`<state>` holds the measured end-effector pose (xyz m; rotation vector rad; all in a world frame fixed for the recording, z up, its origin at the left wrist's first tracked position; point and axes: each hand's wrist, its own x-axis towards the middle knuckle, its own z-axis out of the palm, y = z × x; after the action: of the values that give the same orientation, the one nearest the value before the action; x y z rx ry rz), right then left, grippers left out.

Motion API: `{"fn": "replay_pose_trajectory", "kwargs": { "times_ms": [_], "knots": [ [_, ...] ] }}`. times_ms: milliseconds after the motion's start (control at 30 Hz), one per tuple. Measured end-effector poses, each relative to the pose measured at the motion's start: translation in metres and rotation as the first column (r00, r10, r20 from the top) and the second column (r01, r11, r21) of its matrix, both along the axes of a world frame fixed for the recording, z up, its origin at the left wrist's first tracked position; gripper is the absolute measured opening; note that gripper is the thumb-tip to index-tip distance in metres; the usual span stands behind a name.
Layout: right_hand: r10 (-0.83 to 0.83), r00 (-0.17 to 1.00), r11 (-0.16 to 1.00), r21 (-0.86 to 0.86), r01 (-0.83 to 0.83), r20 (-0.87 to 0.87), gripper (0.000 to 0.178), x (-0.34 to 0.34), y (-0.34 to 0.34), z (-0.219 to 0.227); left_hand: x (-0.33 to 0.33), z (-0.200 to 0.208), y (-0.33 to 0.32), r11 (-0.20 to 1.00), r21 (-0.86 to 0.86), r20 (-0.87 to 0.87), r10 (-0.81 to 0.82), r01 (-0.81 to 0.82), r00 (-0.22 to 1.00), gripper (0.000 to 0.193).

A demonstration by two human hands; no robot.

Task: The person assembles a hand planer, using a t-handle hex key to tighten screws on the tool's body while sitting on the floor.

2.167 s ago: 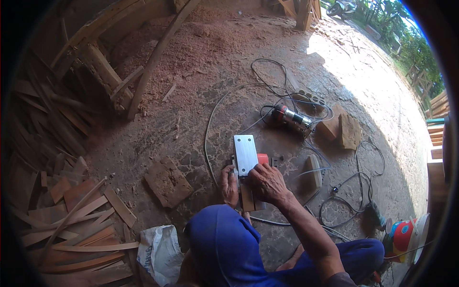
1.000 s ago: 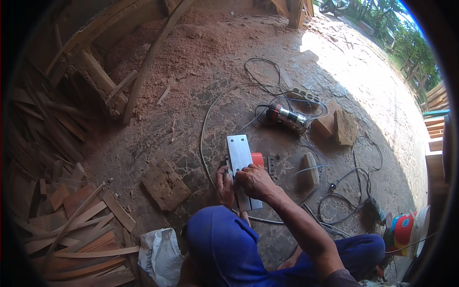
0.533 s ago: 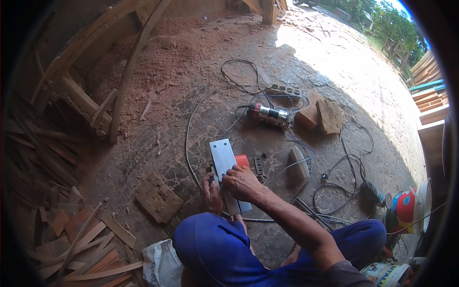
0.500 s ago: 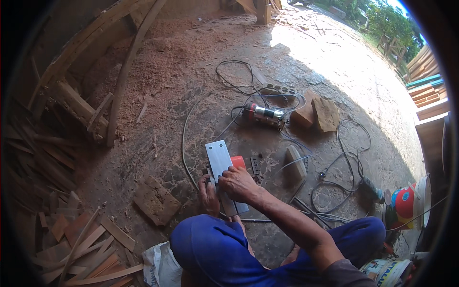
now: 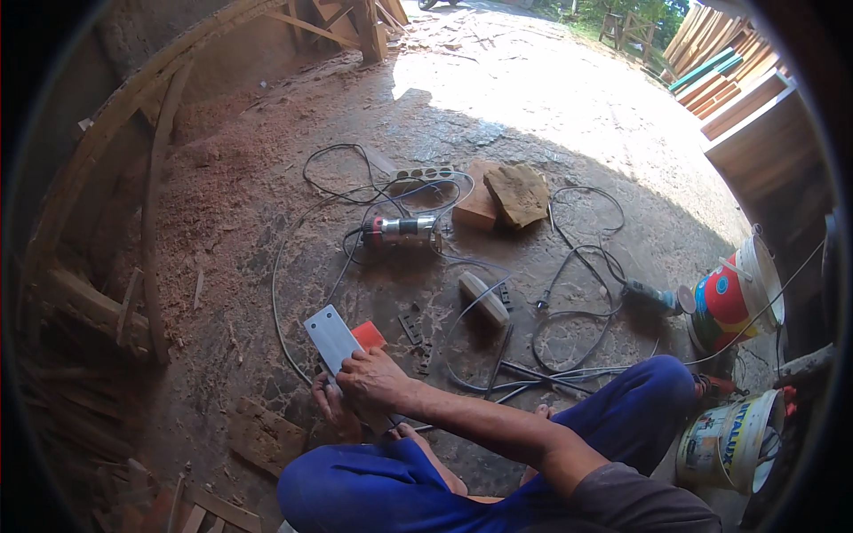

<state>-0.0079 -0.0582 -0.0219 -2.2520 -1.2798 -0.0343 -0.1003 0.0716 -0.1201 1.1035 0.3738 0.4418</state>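
Note:
An electric planer (image 5: 330,335) lies belly up on the floor before me, its flat silver sole facing upward with two dark screws near the far end. Part of its red body (image 5: 368,335) sticks out on the right side. My right hand (image 5: 377,384) is closed over the middle of the sole, fingers bunched; what they pinch, if anything, is hidden. Along the planer's left edge my left hand (image 5: 334,410) curls its fingers, gripping the side. Small dark metal pieces (image 5: 410,329) lie to the right of the planer.
A silver and black power tool (image 5: 404,229) lies ahead among looped cables (image 5: 582,315). Beyond are a rough wood chunk (image 5: 517,195) and a reddish block (image 5: 475,197). A pale block (image 5: 484,298), a grinder (image 5: 656,298) and two buckets (image 5: 724,302) stand rightward; a wood slab (image 5: 267,440) lies left.
My view has turned to the right, so the scene sits further left and the planer lower. Both hands stay at the planer, the right one still over the middle of its sole.

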Motion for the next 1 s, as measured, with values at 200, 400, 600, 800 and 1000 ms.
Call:
{"fn": "replay_pose_trajectory", "kwargs": {
  "times_ms": [200,400,600,800,1000],
  "knots": [
    [0.022,0.990,0.998,-0.065,-0.013,0.140,0.014,0.000,-0.001,-0.002,0.003,0.013,-0.010,0.999,0.049,-0.035,0.012,-0.011,0.999,0.042],
    [0.072,0.995,0.997,-0.029,-0.070,0.065,0.014,0.002,-0.003,-0.004,0.003,0.014,-0.007,1.000,0.023,-0.045,0.011,-0.010,0.999,0.042],
    [0.067,0.997,0.988,-0.137,-0.070,-0.021,0.014,0.004,-0.004,0.009,0.003,0.020,-0.011,0.999,0.037,-0.077,0.022,-0.019,0.997,0.040],
    [0.098,0.992,0.973,-0.218,-0.080,0.075,0.017,0.002,0.000,0.017,0.011,0.013,-0.005,0.996,0.090,-0.065,0.007,-0.001,0.998,0.038],
    [0.132,0.977,0.981,-0.164,-0.105,0.168,0.019,0.000,-0.001,0.010,0.021,0.013,-0.010,0.997,0.075,-0.072,-0.007,0.012,0.997,0.037]
  ]
}}
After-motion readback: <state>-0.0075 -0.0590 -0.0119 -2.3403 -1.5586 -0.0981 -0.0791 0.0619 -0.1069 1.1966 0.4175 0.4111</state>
